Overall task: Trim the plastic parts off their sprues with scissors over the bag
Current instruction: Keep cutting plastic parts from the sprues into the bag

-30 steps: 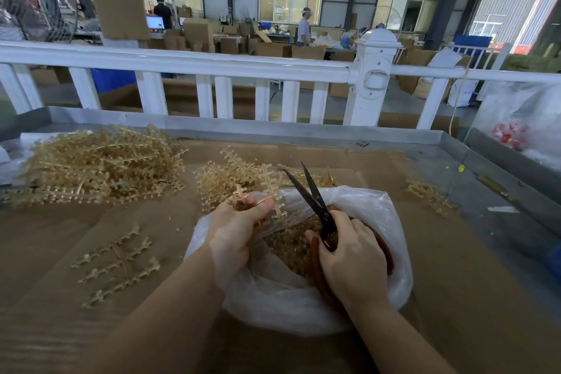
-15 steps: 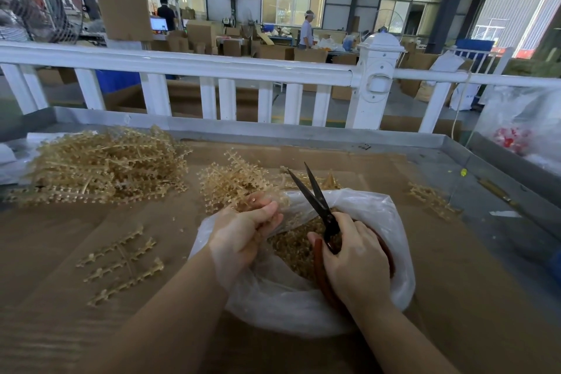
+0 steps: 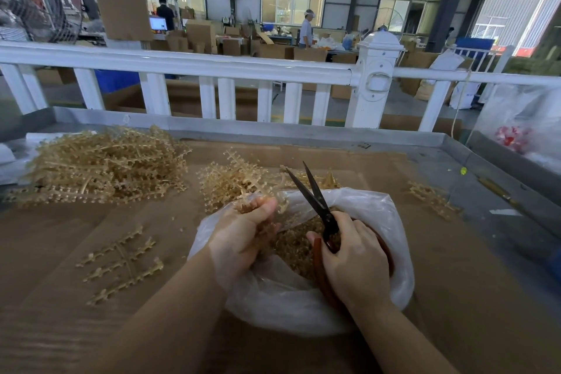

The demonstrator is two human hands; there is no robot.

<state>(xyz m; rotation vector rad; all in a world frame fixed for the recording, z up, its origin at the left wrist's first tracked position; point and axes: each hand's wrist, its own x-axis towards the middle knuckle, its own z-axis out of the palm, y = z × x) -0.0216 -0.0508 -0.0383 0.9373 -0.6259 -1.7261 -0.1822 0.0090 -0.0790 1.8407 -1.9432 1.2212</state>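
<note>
Over bag [image 3: 394, 276] (white plastic): left hand [image 3: 239, 237] pinching sprue [image 3: 264, 222], right hand [image 3: 355, 264] gripping scissors [image 3: 315, 197], blades spread.

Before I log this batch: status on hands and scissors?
Left hand holds a sprue over the bag. Right hand grips scissors, blades open. Nothing in the way.

A second ago the left hand [image 3: 243, 240] held a sprue [image 3: 261, 232] up past the bag's [image 3: 391, 279] far rim, its toothed branch standing clear above the thumb; now that hand has drawn back over the bag's mouth, the sprue bunched low in its curled fingers. The scissors [image 3: 315, 200] in the right hand [image 3: 353, 261] have stayed open, edging slightly nearer the left hand.
</note>
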